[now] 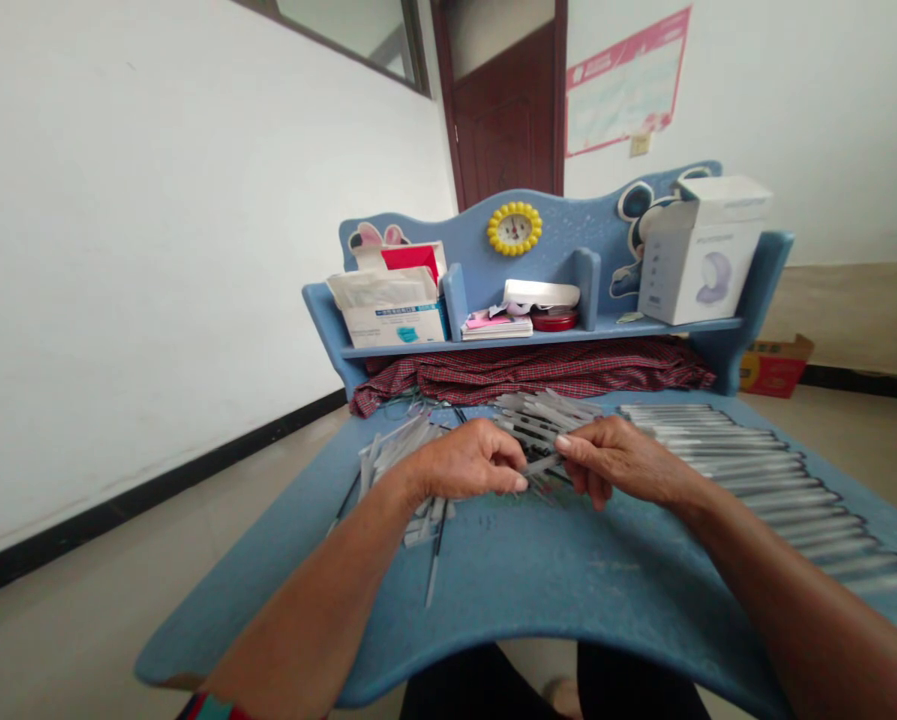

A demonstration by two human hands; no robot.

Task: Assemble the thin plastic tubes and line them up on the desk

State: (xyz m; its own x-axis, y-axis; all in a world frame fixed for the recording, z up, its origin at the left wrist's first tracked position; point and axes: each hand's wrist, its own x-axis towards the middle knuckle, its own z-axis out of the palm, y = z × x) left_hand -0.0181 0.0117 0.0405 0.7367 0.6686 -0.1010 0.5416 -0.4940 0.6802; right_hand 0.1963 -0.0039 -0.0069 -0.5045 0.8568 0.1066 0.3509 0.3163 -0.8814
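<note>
My left hand (467, 462) and my right hand (613, 460) meet over the middle of a blue desk (538, 580). Both pinch one thin grey strip (542, 466) between their fingertips. Under my left hand lies a loose pile of thin grey strips (395, 450), and one dark thin stick (434, 565) points toward me. A second heap of strips (545, 415) lies just behind the hands. To the right, several strips (755, 470) are laid side by side in a long row that runs toward the desk's right edge.
A red checked cloth (530, 370) lies under the desk's blue shelf (538, 335), which bears a white box (699, 255), a mask box (395, 320), books and a red tin. A yellow clock (514, 228) is on the backboard. A cardboard box (774, 365) sits on the floor.
</note>
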